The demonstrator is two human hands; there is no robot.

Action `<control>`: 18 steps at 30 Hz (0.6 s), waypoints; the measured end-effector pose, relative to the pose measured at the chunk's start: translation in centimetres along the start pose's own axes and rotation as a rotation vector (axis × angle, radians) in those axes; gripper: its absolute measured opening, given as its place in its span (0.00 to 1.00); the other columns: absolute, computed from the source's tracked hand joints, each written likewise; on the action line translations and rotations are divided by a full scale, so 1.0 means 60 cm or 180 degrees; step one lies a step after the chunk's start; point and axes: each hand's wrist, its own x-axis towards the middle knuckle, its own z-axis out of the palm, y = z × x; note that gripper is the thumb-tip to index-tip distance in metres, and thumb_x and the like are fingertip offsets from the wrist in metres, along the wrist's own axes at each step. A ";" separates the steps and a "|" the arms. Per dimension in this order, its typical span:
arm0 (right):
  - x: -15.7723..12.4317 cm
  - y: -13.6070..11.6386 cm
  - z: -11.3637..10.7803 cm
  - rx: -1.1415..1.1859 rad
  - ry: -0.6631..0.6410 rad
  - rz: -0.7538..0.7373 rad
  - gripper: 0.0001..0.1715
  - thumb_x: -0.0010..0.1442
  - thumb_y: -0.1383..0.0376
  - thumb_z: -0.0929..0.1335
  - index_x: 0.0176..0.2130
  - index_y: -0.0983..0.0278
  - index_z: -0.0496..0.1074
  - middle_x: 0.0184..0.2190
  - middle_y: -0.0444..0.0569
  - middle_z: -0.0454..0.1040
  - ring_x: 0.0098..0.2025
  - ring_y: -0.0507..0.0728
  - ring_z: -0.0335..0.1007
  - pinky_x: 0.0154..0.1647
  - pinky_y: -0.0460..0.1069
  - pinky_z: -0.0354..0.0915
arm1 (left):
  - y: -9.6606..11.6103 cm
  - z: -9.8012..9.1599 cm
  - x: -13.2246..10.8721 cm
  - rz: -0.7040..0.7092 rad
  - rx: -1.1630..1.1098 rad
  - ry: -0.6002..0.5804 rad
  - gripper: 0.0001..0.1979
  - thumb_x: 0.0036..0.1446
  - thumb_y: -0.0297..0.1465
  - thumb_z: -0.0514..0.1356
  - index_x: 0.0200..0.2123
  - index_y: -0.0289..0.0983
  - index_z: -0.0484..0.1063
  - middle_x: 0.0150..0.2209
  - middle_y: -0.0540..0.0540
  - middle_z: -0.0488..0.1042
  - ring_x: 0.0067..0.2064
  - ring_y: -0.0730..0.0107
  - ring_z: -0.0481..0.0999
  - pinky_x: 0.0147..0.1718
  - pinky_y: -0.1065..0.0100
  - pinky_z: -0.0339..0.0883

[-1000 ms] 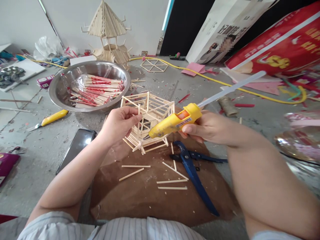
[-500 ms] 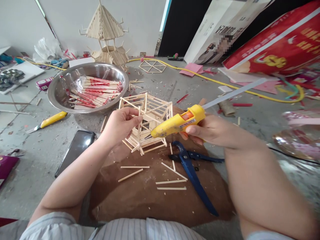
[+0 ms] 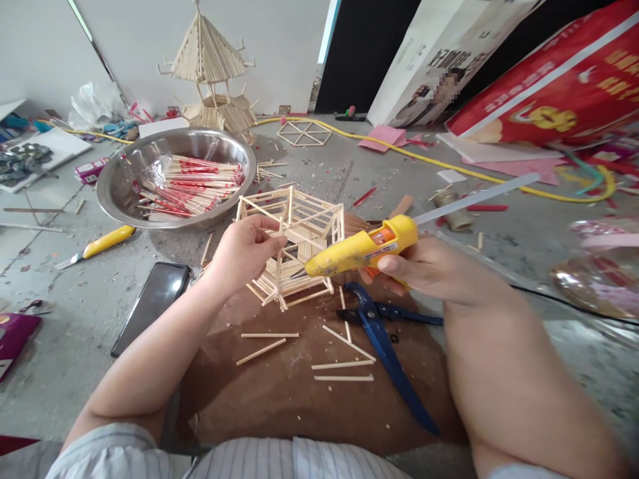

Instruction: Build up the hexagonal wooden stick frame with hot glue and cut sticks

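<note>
A six-sided frame of thin wooden sticks (image 3: 312, 216) stands on a brown board (image 3: 259, 402). My left hand (image 3: 244, 249) pinches a short upright stick (image 3: 282, 231) at the near left side of the frame. In my right hand (image 3: 414, 263) is a yellow glue gun (image 3: 367, 247), with a long translucent glue stick (image 3: 479, 197) out of its back. The nozzle points left, close over the near part of the frame; whether it touches a stick I cannot tell. Several loose sticks (image 3: 344, 364) and a blue-handled cutter (image 3: 382, 352) lie in front of the frame.
A steel bowl (image 3: 107, 189) of packaged sticks stands at the left, beyond a yellow utility knife (image 3: 107, 241) and a phone (image 3: 150, 306). Behind are a stick pagoda (image 3: 210, 60), a flat hexagon (image 3: 304, 133) and a yellow hose (image 3: 429, 158). Bags lean at the right.
The glue gun has shifted slightly right, its rear end a little lower. My left hand stays at the same stick, nearly still.
</note>
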 end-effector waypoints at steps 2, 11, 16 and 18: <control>0.002 -0.001 0.002 0.0019 0.0023 -0.0005 0.31 0.48 0.40 0.62 0.24 0.67 0.63 0.17 0.44 0.62 0.14 0.47 0.55 0.13 0.44 0.50 | -0.001 -0.001 -0.001 0.0079 0.0097 0.0042 0.14 0.49 0.32 0.58 0.40 0.36 0.65 0.18 0.54 0.68 0.12 0.84 0.56 0.11 0.78 0.48; -0.005 0.007 -0.001 0.0239 0.0135 0.0110 0.30 0.46 0.41 0.64 0.24 0.66 0.64 0.17 0.44 0.63 0.14 0.47 0.55 0.13 0.44 0.50 | -0.009 -0.003 0.000 0.0509 0.0949 0.0045 0.08 0.48 0.31 0.57 0.33 0.36 0.72 0.22 0.52 0.71 0.20 0.81 0.62 0.20 0.76 0.54; -0.022 0.021 -0.028 0.0801 0.1134 -0.0061 0.31 0.44 0.41 0.66 0.33 0.65 0.68 0.26 0.51 0.71 0.17 0.49 0.60 0.16 0.46 0.57 | -0.007 -0.004 -0.001 0.0503 0.1053 0.0067 0.09 0.48 0.32 0.57 0.34 0.37 0.73 0.22 0.52 0.71 0.22 0.79 0.64 0.23 0.75 0.56; -0.031 0.039 -0.048 0.0853 0.1684 0.0281 0.35 0.43 0.39 0.64 0.35 0.66 0.68 0.27 0.53 0.72 0.17 0.49 0.60 0.18 0.48 0.58 | -0.006 -0.005 -0.001 0.0520 0.1064 0.0091 0.10 0.49 0.33 0.57 0.34 0.36 0.73 0.23 0.51 0.72 0.23 0.78 0.64 0.24 0.74 0.58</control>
